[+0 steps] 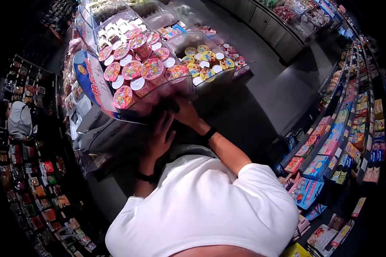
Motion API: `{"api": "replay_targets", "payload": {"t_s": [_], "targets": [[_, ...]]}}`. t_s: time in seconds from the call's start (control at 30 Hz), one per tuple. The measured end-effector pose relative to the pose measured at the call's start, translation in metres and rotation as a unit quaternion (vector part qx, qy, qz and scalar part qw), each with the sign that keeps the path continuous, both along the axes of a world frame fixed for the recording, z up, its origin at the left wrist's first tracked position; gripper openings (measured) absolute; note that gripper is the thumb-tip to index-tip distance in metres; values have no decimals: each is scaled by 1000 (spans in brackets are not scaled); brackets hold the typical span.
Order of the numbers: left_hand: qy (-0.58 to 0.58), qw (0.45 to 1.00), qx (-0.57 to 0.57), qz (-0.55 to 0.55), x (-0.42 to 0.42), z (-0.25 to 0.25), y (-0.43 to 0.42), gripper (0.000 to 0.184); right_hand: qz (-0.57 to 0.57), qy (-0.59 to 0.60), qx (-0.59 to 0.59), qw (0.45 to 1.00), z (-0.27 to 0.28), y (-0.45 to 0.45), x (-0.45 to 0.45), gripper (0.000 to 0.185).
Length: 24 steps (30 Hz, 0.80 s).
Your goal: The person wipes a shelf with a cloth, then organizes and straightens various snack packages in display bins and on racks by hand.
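Observation:
Both my hands are low against the near side of a display bin of clear plastic, which holds pink-lidded snack cups. My left hand has its fingers stretched upward and somewhat apart, with nothing visible in it. Beside it on the right, my right hand is curled at a dark spot under the bin's front edge. Its fingertips are lost in shadow, so whatever they grip cannot be made out. A dark band circles each wrist.
Yellow-lidded cups fill the neighbouring bin. A curved sign board stands left of the pink cups. Shelves of boxed sweets line the right, hanging packets the left. Another person is at the far left.

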<state>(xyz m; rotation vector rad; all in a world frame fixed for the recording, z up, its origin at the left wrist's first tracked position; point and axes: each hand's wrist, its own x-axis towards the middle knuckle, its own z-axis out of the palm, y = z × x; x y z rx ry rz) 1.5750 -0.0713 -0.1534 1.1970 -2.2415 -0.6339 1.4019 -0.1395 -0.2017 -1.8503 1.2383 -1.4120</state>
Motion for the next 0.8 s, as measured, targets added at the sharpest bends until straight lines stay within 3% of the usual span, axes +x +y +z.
{"api": "replay_targets", "payload": {"t_s": [0.07, 0.13, 0.23, 0.27, 0.33, 0.4, 0.47, 0.53, 0.57, 0.7, 0.73, 0.8], "targets": [[-23, 999, 22, -24, 3, 5, 4, 62, -24, 14, -56, 998, -9, -5, 3, 42], [2, 996, -78, -46, 6, 3, -4, 64, -7, -30, -68, 997, 22, -2, 6, 42], [47, 993, -110, -22, -8, 30, -10, 59, 11, -77, -139, 987, 76, -12, 0, 32], [39, 989, -139, -21, -13, 35, -16, 58, 38, -96, -101, 989, 80, -15, -6, 30], [70, 987, -130, -60, -27, 34, -28, 65, -33, -92, -101, 990, 74, -15, -15, 29], [4, 994, -70, -81, -38, 39, -31, 71, -102, -130, -113, 980, 46, -21, -23, 26], [-15, 996, -25, -78, -48, 16, -40, 75, -149, -98, 2, 984, 16, -16, -39, 26], [-12, 992, 29, -126, -54, -9, -44, 75, -173, 5, 45, 984, -7, -10, -58, 25], [-112, 983, -43, -142, -55, -17, -44, 75, -176, -7, 21, 984, -21, -9, -63, 26], [-97, 985, 25, -144, -79, -14, -40, 77, -217, -37, -19, 975, -2, -1, -67, 35], [-104, 991, 19, -87, -85, -19, -38, 80, -197, -2, -29, 980, 5, -6, -68, 35], [-54, 991, 55, -105, -86, -35, -49, 83, -193, 71, -47, 977, 12, -15, -69, 37]]}}
